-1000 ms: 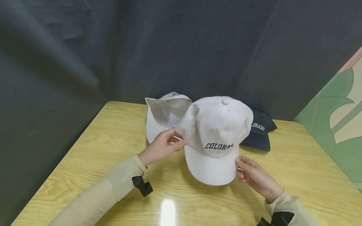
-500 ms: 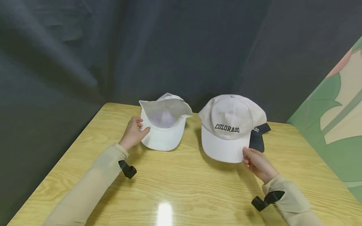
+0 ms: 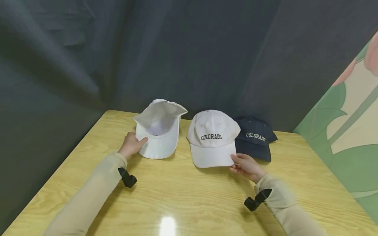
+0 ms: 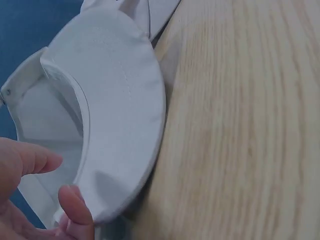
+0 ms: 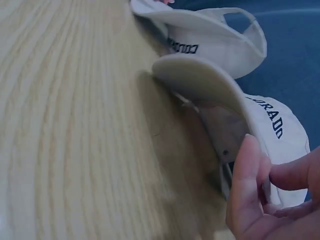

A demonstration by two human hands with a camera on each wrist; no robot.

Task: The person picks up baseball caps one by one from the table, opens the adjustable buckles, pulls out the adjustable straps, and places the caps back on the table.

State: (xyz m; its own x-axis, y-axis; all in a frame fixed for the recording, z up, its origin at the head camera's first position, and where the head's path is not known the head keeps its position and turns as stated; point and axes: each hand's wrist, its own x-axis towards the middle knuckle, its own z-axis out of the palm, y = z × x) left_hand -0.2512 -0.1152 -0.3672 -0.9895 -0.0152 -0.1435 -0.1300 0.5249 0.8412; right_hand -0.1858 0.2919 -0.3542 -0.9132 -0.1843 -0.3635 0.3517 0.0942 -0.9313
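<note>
Towards the back left lies an upturned white cap (image 3: 157, 147), its hollow inside facing me. My left hand (image 3: 131, 144) holds the left edge of its brim, with one finger over the hollow in the left wrist view. A second white cap (image 3: 211, 131), lettered COLORADO, stands right side up to the right of it, front towards me. My right hand (image 3: 246, 166) pinches this cap's brim at the right corner; the right wrist view shows the thumb and fingers (image 5: 246, 170) on either side of the brim edge.
A dark navy cap (image 3: 255, 139) with COLORADO lettering sits behind and right of the upright white cap. All of them are on a wooden table (image 3: 183, 193). A dark curtain (image 3: 189, 55) hangs behind, and a painted wall (image 3: 348, 131) stands at the right.
My left hand has let go of the COLORADO white cap and gone left to the upturned cap, which has tilted slightly. My right hand has carried the COLORADO cap back, then left, uncovering the navy cap.
</note>
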